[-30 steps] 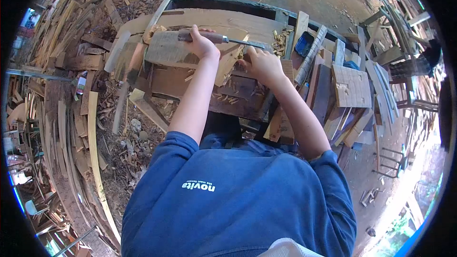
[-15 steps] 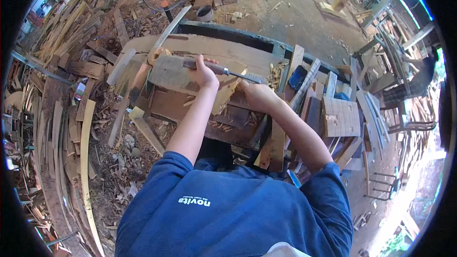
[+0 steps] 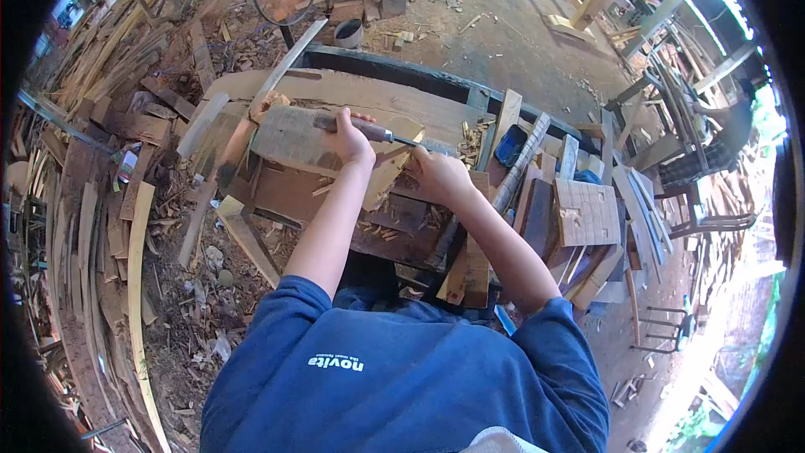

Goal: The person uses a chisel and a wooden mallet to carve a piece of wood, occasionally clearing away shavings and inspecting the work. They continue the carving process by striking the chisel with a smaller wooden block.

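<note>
A chisel with a dark wooden handle point(image 3: 324, 122) lies slantwise over the work. My left hand point(image 3: 352, 147) is closed around its handle, thumb up along the side. Farther right, my right hand point(image 3: 442, 176) is closed near the blade point(image 3: 404, 142), by a pale, freshly cut piece of wood point(image 3: 387, 174). Its fingertips are partly hidden, so whether they also touch that piece is unclear. Under the tool lies a grey-brown board point(image 3: 289, 136) on the bench. Wood chips point(image 3: 476, 136) are gathered beyond my right hand.
A blue tray point(image 3: 510, 146) and several offcuts stand right of my hands. A board with cut holes point(image 3: 589, 212) leans there too. A dark beam point(image 3: 394, 70) runs along the bench's far side. Long planks point(image 3: 141, 285) are piled at left; a chair point(image 3: 704, 193) stands at right.
The whole view has shifted slightly, with things appearing a little lower and farther left. Both hands keep their hold, with only slight movement relative to the board.
</note>
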`<state>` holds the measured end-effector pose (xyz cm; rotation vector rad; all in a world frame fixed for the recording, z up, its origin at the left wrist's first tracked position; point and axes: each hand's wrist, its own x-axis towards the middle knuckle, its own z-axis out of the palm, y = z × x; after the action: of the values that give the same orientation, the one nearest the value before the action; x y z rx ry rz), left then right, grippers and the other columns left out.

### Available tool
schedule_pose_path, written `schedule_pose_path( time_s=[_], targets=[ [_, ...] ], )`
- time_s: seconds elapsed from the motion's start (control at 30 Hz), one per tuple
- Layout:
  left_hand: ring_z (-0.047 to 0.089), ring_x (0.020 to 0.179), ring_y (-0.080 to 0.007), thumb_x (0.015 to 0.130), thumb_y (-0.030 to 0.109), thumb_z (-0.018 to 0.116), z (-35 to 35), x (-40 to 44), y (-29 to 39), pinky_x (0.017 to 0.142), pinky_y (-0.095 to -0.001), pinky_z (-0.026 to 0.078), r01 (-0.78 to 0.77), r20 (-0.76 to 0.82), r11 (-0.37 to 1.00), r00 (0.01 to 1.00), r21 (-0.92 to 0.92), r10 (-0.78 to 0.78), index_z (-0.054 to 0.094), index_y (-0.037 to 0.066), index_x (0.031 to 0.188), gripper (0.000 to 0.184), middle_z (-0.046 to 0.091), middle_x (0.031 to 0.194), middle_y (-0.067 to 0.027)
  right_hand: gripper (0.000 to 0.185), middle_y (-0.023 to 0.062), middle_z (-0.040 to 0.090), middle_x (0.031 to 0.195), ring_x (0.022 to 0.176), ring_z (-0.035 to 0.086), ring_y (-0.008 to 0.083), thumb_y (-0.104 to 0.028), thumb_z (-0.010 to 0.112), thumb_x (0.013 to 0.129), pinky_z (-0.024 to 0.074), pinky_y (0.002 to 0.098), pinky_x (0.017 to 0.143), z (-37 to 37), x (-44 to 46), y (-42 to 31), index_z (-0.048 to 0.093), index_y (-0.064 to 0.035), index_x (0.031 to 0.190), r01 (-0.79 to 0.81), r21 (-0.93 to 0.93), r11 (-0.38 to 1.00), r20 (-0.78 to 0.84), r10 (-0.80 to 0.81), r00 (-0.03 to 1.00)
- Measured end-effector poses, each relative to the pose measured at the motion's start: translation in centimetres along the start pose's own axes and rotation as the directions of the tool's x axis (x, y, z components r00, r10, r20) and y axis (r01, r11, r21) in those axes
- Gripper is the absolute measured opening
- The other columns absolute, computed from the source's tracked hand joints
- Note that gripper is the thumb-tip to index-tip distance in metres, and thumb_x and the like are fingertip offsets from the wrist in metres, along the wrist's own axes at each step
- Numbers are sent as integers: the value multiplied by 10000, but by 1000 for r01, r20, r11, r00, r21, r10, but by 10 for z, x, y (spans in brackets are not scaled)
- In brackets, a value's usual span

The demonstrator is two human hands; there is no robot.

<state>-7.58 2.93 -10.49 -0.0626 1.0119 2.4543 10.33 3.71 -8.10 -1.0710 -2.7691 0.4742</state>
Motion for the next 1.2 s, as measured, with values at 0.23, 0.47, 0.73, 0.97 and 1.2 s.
schedule_pose_path(
  time_s=[0.23, 0.47, 0.73, 0.97, 1.2],
  targets=[
    [556, 549, -222, 818, 111, 601, 2, 1, 0, 531, -414, 533, 16, -39, 1000, 999, -10, -16, 392, 9, 970, 277, 525, 724, -101, 196, 169, 669, 794, 762, 660, 375, -211, 581, 861, 517, 478, 642, 17, 6, 14, 558, -68, 993, 170, -76, 982, -41, -174, 984],
    [555, 557, -227, 813, 103, 595, -1, 3, -3, 544, -422, 537, 19, -7, 1000, 1000, -9, -19, 378, 3, 987, 295, 522, 730, -101, 234, 178, 669, 881, 809, 677, 359, -87, 560, 818, 543, 458, 661, 2, 4, 15, 562, -67, 1051, 221, -50, 974, -17, -222, 975],
    [571, 586, -235, 828, 130, 598, 1, -1, -1, 560, -422, 545, 18, -19, 1000, 1000, 14, -17, 399, 24, 988, 277, 528, 755, -102, 338, 177, 659, 876, 795, 668, 368, -69, 551, 811, 540, 461, 667, 6, 5, 19, 562, -76, 1149, 213, -55, 976, -45, -216, 975],
    [558, 569, -226, 825, 137, 614, 2, -2, 4, 538, -420, 538, 42, -57, 998, 997, -52, -45, 366, 18, 990, 321, 520, 724, -99, 219, 156, 659, 905, 794, 656, 379, -73, 543, 814, 525, 472, 681, 28, -2, 9, 606, -102, 1023, 18, 47, 999, -245, -5, 970],
    [517, 560, -209, 850, 234, 614, -15, 16, -7, 557, -419, 532, 153, -49, 967, 985, -204, -166, 391, 52, 934, 300, 507, 735, -84, 169, 130, 669, 908, 856, 648, 353, -238, 570, 909, 513, 453, 725, 30, -8, -11, 600, -88, 981, -120, 14, 993, -349, 117, 930]
  ],
)
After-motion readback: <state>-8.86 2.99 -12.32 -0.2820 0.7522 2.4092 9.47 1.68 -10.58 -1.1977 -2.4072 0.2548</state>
